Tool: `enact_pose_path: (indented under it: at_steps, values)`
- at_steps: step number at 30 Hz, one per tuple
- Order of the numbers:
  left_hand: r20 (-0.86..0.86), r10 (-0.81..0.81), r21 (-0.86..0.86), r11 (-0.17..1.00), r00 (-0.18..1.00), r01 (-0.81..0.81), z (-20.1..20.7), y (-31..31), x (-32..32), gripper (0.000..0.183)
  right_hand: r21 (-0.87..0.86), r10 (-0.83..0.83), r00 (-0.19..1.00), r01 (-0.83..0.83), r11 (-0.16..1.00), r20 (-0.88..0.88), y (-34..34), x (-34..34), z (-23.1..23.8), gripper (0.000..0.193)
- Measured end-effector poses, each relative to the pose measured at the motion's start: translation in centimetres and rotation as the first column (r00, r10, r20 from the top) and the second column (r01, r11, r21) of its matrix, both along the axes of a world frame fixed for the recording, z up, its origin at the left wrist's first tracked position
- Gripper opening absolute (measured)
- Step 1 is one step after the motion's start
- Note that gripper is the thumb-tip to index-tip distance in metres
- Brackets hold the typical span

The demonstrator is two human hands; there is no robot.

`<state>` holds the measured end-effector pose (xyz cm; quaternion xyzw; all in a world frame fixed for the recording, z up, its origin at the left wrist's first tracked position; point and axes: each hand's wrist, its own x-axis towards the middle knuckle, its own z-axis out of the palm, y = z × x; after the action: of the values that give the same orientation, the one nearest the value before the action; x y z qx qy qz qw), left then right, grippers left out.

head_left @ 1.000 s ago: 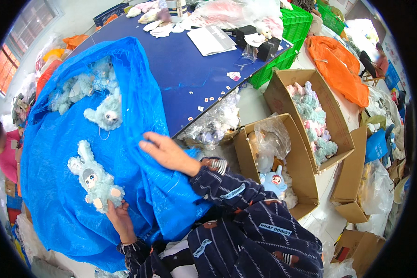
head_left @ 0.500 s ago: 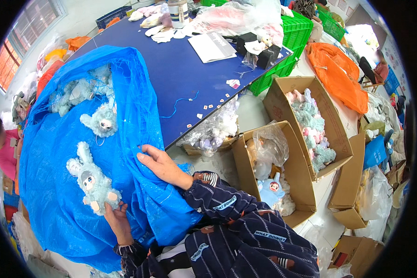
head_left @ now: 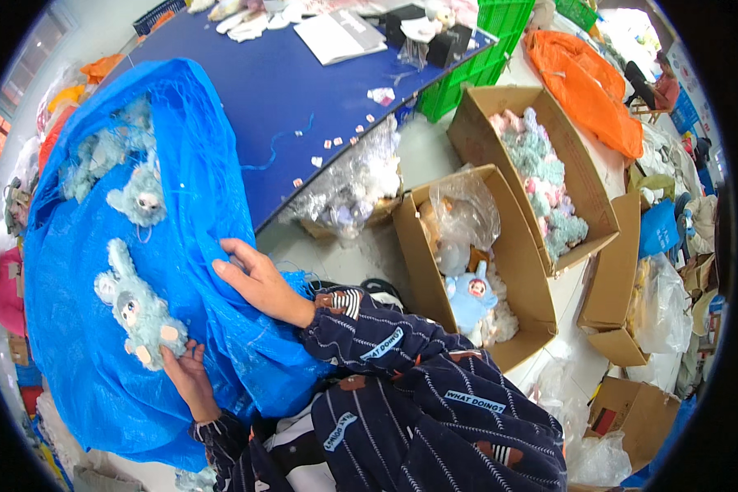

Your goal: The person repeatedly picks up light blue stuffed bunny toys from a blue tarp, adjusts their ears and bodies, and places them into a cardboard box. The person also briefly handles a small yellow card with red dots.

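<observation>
One fluffy pale-teal plush toy, long-eared, lies near left on crinkled blue plastic sack. Left hand at its foot end; can't tell if grip's clamped. Right hand on sack's right folds, thumb and fingers apart. Far: smooth blue desk, small printed tags. Right sleeve: light-blue lettered patch.

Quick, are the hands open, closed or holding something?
Left hand: at the lower end of the nearest plush toy; can't tell if gripping.
Right hand: open, on the blue sack.
</observation>
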<state>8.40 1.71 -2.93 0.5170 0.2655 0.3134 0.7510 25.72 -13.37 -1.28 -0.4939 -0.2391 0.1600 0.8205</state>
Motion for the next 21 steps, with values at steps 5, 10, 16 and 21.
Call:
enact_pose_path:
  at_steps: [5,10,16,21]
  values:
    - [-0.021,0.01,-0.002,1.0,1.0,-0.01,0.2,0.0,0.1,0.041,0.227,0.124,0.965,-0.071,0.971,-0.23,0.0,-1.2,-0.5,0.035]
    - [-0.009,0.033,0.033,0.999,0.999,-0.033,-0.1,-0.1,0.3,0.042,0.31,0.174,0.937,-0.076,0.948,-0.303,0.1,-1.7,-1.2,0.039]
    - [-0.013,-0.022,0.044,0.999,1.0,0.023,-0.6,0.5,0.3,0.046,0.301,0.203,0.922,-0.101,0.948,-0.329,-0.9,-1.2,-2.0,0.046]
    - [-0.076,0.008,0.107,0.994,0.997,0.0,-0.2,0.2,0.7,0.051,0.343,0.153,0.935,-0.036,0.939,-0.319,-0.9,-1.2,-2.7,0.041]
